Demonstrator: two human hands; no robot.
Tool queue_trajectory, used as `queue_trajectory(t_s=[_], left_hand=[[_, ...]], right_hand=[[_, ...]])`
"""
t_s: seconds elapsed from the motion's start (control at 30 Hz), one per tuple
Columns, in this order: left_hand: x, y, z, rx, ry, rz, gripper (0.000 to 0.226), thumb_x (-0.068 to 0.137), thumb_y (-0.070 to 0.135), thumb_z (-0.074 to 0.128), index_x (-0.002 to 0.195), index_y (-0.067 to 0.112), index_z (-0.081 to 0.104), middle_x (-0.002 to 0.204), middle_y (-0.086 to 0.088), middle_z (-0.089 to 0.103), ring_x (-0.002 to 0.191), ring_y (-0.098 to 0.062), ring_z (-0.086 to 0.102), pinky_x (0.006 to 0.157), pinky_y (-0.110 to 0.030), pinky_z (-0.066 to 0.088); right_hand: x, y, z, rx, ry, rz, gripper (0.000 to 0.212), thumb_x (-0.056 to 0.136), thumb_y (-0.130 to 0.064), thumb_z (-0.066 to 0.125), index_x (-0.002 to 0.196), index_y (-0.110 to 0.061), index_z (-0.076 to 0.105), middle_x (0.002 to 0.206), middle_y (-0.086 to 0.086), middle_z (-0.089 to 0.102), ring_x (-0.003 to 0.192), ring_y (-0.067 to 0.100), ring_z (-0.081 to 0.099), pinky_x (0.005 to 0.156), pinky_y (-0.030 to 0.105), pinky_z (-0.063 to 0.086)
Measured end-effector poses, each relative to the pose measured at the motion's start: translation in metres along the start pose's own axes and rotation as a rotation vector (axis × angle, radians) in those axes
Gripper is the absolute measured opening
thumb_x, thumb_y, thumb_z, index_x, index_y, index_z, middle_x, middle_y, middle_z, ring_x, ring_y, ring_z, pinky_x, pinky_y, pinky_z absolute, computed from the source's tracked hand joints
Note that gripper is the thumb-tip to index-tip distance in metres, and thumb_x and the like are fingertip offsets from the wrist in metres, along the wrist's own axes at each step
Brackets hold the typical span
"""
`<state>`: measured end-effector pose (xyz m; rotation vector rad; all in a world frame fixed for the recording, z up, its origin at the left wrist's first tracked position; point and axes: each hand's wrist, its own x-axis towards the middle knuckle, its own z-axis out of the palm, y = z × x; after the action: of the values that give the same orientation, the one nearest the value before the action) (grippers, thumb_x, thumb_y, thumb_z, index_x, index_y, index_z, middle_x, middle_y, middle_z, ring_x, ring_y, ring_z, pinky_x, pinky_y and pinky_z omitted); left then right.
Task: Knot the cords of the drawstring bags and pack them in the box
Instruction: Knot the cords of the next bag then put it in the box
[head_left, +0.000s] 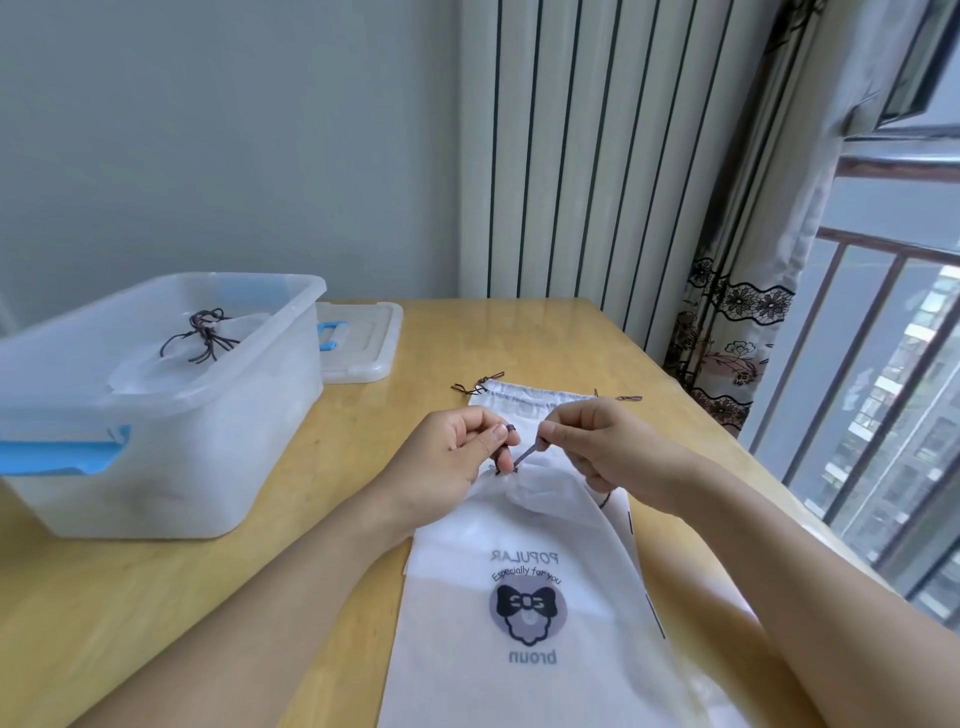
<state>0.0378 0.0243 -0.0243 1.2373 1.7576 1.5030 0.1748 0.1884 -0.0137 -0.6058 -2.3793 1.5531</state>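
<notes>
While both hands are working at the mouth of the near drawstring bag (524, 545), the knotting step is looking mid-way, not finished. Left hand (447, 460) is pinching a dark brown cord (523, 456) at its looped end, with the grip narrow, thumb and forefinger closed on the cord. Right hand (597, 441) is pinching the other stretch of the same cord, grip also narrow and holding it taut between the two hands. Knot itself is too small to judge as tied or loose.

A second white bag (524, 397) is lying flat on the counter (363, 426) just beyond the hands, partly under the near one, with cord ends sticking out at both top corners; whether those are knotted I cannot tell.

Clear plastic box (156, 415) with blue latches is sitting at the left of the counter, and at least one bag with bunched dark cords (205, 332) is already lying inside it. Its lid (363, 338) is resting behind it. So judging: some packed, one in hand, one waiting.

Print on the near bag is reading mirrored through the fabric: "POPULAR", "Especially for you", then a bow-and-bear logo (524, 608), and "broun" or similar below, letters uncertain.
</notes>
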Motion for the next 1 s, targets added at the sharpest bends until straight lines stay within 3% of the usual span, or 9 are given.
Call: queue_trajectory(t_s=[0.07, 0.17, 0.3, 0.4, 0.53, 0.7, 0.8, 0.9, 1.0], left_hand=[[0.000, 0.000, 0.000, -0.006, 0.004, -0.012, 0.021, 0.105, 0.014, 0.048, 0.100, 0.006, 0.067, 0.073, 0.003, 0.067, 0.041, -0.005, 0.027, 0.042, -0.013, 0.027], [-0.001, 0.000, -0.001, -0.006, -0.003, -0.025, 0.022, 0.105, 0.014, 0.048, 0.104, 0.006, 0.068, 0.074, 0.004, 0.066, 0.043, -0.008, 0.026, 0.042, -0.014, 0.025], [-0.001, 0.001, 0.000, -0.025, 0.009, -0.048, 0.023, 0.103, 0.018, 0.054, 0.098, 0.004, 0.071, 0.070, 0.002, 0.063, 0.044, -0.009, 0.026, 0.041, -0.016, 0.024], [-0.002, 0.002, 0.002, 0.005, 0.036, -0.045, 0.032, 0.099, 0.026, 0.061, 0.085, -0.001, 0.071, 0.058, -0.005, 0.048, 0.044, -0.012, 0.021, 0.041, -0.019, 0.020], [-0.004, 0.003, 0.004, 0.026, 0.037, -0.048, 0.035, 0.100, 0.022, 0.060, 0.082, -0.007, 0.069, 0.041, 0.012, 0.040, 0.034, -0.004, 0.026, 0.040, -0.014, 0.022], [-0.005, 0.001, 0.001, 0.002, -0.005, -0.049, 0.037, 0.101, 0.028, 0.056, 0.073, 0.011, 0.072, 0.053, -0.004, 0.025, 0.042, -0.013, 0.013, 0.039, -0.022, 0.015], [-0.005, 0.006, 0.003, -0.093, -0.030, -0.050, 0.037, 0.101, 0.027, 0.056, 0.071, 0.015, 0.072, 0.064, -0.014, 0.049, 0.043, -0.012, 0.015, 0.038, -0.020, 0.017], [-0.004, 0.006, 0.003, -0.106, -0.040, -0.053, 0.035, 0.103, 0.023, 0.054, 0.077, 0.005, 0.069, 0.074, 0.007, 0.072, 0.044, -0.012, 0.017, 0.039, -0.019, 0.018], [-0.006, 0.005, 0.003, -0.061, -0.043, -0.061, 0.036, 0.103, 0.022, 0.053, 0.080, -0.001, 0.066, 0.054, 0.011, 0.061, 0.049, -0.016, 0.016, 0.040, -0.020, 0.019]], right_hand=[[-0.001, -0.002, -0.001, -0.035, 0.063, -0.043, 0.023, 0.100, -0.024, 0.064, 0.089, -0.005, 0.070, 0.054, -0.006, 0.028, 0.050, 0.014, 0.020, 0.047, 0.026, 0.017], [-0.009, -0.015, 0.003, -0.149, 0.143, -0.258, 0.014, 0.090, -0.029, 0.077, 0.098, -0.019, 0.072, 0.053, -0.009, 0.029, 0.050, 0.013, 0.024, 0.048, 0.024, 0.021], [-0.015, -0.020, 0.011, -0.363, 0.190, -0.460, 0.027, 0.086, -0.023, 0.080, 0.112, -0.027, 0.072, 0.050, -0.010, 0.026, 0.050, 0.012, 0.023, 0.050, 0.023, 0.019], [-0.013, -0.018, 0.015, -0.528, 0.234, -0.528, 0.023, 0.085, -0.022, 0.080, 0.106, -0.032, 0.078, 0.051, -0.006, 0.027, 0.050, 0.015, 0.026, 0.049, 0.021, 0.020], [-0.012, -0.013, 0.016, -0.534, 0.262, -0.574, 0.013, 0.084, -0.025, 0.083, 0.095, -0.031, 0.082, 0.051, 0.004, 0.040, 0.051, 0.015, 0.027, 0.048, 0.020, 0.020], [-0.010, -0.011, 0.018, -0.357, 0.284, -0.492, 0.006, 0.088, -0.025, 0.079, 0.082, -0.026, 0.081, 0.047, -0.007, 0.040, 0.047, 0.013, 0.026, 0.047, 0.022, 0.021], [-0.005, -0.009, 0.019, -0.026, 0.235, -0.278, 0.018, 0.098, -0.020, 0.064, 0.083, -0.011, 0.068, 0.055, -0.001, 0.046, 0.052, 0.015, 0.024, 0.051, 0.029, 0.016], [-0.001, -0.005, 0.022, 0.134, 0.167, -0.133, 0.019, 0.102, -0.021, 0.055, 0.090, -0.007, 0.061, 0.058, -0.002, 0.043, 0.059, 0.019, 0.025, 0.057, 0.037, 0.015], [-0.004, -0.008, 0.017, -0.051, 0.142, -0.222, 0.013, 0.099, -0.018, 0.061, 0.111, -0.018, 0.065, 0.059, -0.004, 0.059, 0.053, 0.018, 0.029, 0.046, 0.026, 0.024]])
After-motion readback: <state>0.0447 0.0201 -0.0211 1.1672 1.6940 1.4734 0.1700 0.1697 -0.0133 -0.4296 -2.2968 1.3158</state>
